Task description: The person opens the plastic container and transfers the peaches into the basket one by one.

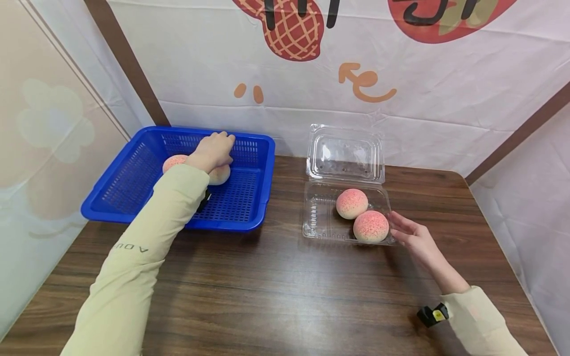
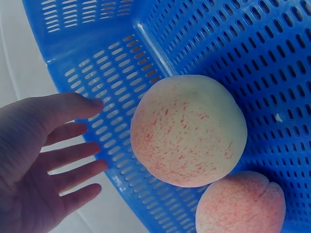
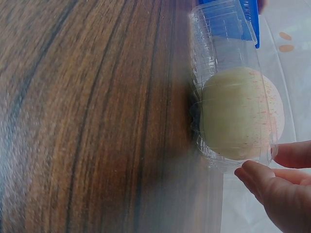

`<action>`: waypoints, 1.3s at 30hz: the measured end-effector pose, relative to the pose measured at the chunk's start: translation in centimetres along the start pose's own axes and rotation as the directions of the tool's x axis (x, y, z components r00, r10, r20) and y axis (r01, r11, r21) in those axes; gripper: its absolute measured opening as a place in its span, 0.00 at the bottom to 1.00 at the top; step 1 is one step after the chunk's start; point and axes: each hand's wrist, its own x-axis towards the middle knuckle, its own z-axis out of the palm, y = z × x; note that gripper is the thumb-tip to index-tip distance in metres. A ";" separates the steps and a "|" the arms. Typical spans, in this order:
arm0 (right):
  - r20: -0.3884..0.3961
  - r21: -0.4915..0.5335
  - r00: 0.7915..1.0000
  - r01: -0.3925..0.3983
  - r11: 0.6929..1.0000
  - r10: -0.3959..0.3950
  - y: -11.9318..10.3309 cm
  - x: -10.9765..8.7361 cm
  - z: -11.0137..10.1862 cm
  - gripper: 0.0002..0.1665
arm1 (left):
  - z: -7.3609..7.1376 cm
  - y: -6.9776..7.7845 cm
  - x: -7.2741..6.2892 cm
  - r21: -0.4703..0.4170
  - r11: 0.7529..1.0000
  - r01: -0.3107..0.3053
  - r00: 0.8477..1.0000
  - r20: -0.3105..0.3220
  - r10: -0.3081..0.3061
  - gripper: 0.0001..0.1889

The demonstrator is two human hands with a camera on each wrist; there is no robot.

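My left hand (image 1: 213,152) is over the blue basket (image 1: 267,163). Its fingers are spread and apart from a peach (image 2: 188,131) in the left wrist view. A second pink peach (image 2: 241,204) lies against the first; in the head view they show as a pink peach (image 1: 175,161) and a paler peach (image 1: 220,175), partly covered by the hand. My right hand (image 1: 414,240) pinches the right rim of a clear plastic clamshell box (image 1: 320,217). Inside the box sit two touching peaches, a rear peach (image 1: 352,203) and a front peach (image 1: 371,226).
The box's clear lid (image 1: 343,153) stands raised at the back, near a printed white cloth (image 1: 294,113). Brown wood-grain table (image 1: 276,291) extends in front of the basket and box. A black wrist camera (image 1: 432,315) is by the right sleeve.
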 end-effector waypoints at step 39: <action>-0.006 0.016 1.000 0.006 1.000 -0.006 0.2 0.1 0.0 0.33 | -1.3 3.1 0.1 0.170 0.977 -0.127 0.944 -0.281 0.171 0.19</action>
